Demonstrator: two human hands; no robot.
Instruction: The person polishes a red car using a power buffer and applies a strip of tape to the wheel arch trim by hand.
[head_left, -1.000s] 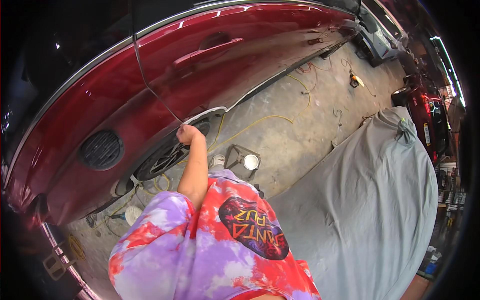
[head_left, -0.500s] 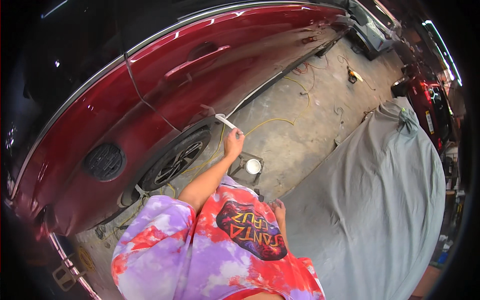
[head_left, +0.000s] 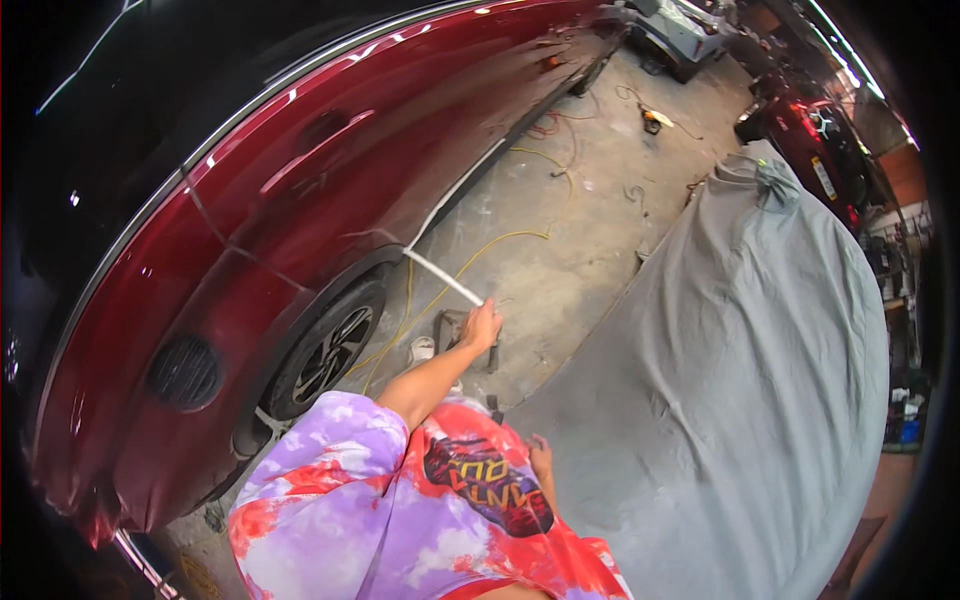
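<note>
My left hand [head_left: 483, 325] is closed around the end of a white strip of tape [head_left: 445, 278]. The strip stretches taut from my fingers to the wheel arch edge of a dark red car [head_left: 250, 250]. From that corner, more white strip follows the car's lower edge away from me. Below the arch sits the rear wheel [head_left: 335, 350]. My right hand [head_left: 541, 460] hangs low by my shirt, beside a grey cloth cover [head_left: 700, 400]; its fingers look loosely apart, with nothing visible in them.
A small dark stand [head_left: 450, 328] is on the concrete floor, partly behind my left arm. Yellow cable [head_left: 500, 240] runs across the floor near the wheel. Farther off lies a yellow and black tool [head_left: 653, 121]. Another red vehicle [head_left: 800, 140] stands beyond the cover.
My left hand has pulled away from the car, lengthening the free strip between hand and arch. The view has shifted. The white round item on the stand is no longer visible.
</note>
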